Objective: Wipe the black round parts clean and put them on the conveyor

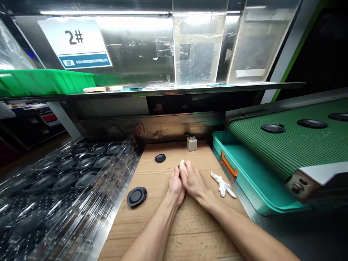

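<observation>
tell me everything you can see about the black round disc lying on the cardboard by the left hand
The black round disc looks like moulded plastic or rubber, with a raised outer ring around a smooth, dull centre and a small tab at its right edge. It lies flat on the brown cardboard sheet, apart from the left hand. Only the cardboard touches it.

Cardboard sheet (187,232) on my counter is rough and matt, the black plastic disc (136,197) looks matt, the clear plastic tray (67,177) is super glossy, and the white cloth (223,185) looks soft.
</observation>
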The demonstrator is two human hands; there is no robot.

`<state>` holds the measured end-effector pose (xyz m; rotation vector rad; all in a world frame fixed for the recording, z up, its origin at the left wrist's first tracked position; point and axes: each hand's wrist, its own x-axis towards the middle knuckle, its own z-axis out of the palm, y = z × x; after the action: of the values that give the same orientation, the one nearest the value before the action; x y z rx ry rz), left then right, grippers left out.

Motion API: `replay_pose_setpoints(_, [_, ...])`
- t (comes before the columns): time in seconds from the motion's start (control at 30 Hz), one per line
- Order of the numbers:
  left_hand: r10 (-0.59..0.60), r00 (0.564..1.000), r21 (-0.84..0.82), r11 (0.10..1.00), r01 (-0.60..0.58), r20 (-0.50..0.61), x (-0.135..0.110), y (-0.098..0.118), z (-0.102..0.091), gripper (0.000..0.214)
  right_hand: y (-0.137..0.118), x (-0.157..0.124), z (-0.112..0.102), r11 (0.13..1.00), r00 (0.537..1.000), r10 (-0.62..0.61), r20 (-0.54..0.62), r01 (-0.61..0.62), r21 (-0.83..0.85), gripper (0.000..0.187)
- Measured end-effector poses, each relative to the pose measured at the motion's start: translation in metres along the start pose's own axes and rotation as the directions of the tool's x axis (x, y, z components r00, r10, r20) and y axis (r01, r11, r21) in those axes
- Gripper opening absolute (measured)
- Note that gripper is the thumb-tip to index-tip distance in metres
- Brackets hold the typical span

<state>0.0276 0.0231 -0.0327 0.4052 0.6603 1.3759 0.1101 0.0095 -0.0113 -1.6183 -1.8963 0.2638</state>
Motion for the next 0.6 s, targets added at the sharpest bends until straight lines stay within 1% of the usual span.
replay_pose_setpoints(0.07, [-0.018, 1.000, 0.014, 1.000, 0.018, -0.024, 0.000, 0.001, 0.001, 0.028, 0.001, 0.000, 0.001, 0.999, 1.000, -0.027, 0.007, 0.027, -0.028, 0.026])
replay_pose_setpoints(0.13, [-0.024, 1.000, 0.008, 1.000, 0.024, 0.012, 0.001, 0.003, 0.001, 0.029, 0.004, 0.002, 0.001, 0.998, 1.000, 0.000, -0.020, -0.001, -0.063, 0.027])
replay_pose_setpoints(0.2, [-0.034, 0.998, -0.022, 0.999, 0.035, 0.049, 0.002, 0.005, 0.000, 0.030, 0.010, 0.007, 0.000, 0.996, 0.996, 0.045, -0.072, -0.050, -0.078, 0.030])
replay_pose_setpoints(0.33, [-0.078, 0.996, -0.080, 0.993, 0.082, 0.043, 0.007, 0.011, -0.005, 0.032, 0.029, 0.015, -0.005, 0.995, 0.974, 0.089, -0.207, -0.096, -0.026, 0.038])
replay_pose_setpoints(0.4, [-0.105, 0.993, -0.075, 0.991, 0.109, 0.063, 0.008, 0.015, -0.009, 0.032, 0.040, 0.016, -0.008, 0.992, 0.961, 0.123, -0.248, -0.126, 0.004, 0.040])
replay_pose_setpoints(0.5, [-0.135, 0.985, -0.060, 0.988, 0.142, 0.104, 0.008, 0.018, -0.012, 0.034, 0.052, 0.016, -0.012, 0.987, 0.954, 0.160, -0.255, -0.160, 0.023, 0.039])
replay_pose_setpoints(0.6, [-0.175, 0.976, -0.053, 0.982, 0.184, 0.133, 0.006, 0.021, -0.011, 0.035, 0.056, 0.015, -0.014, 0.986, 0.956, 0.169, -0.241, -0.166, 0.033, 0.038])
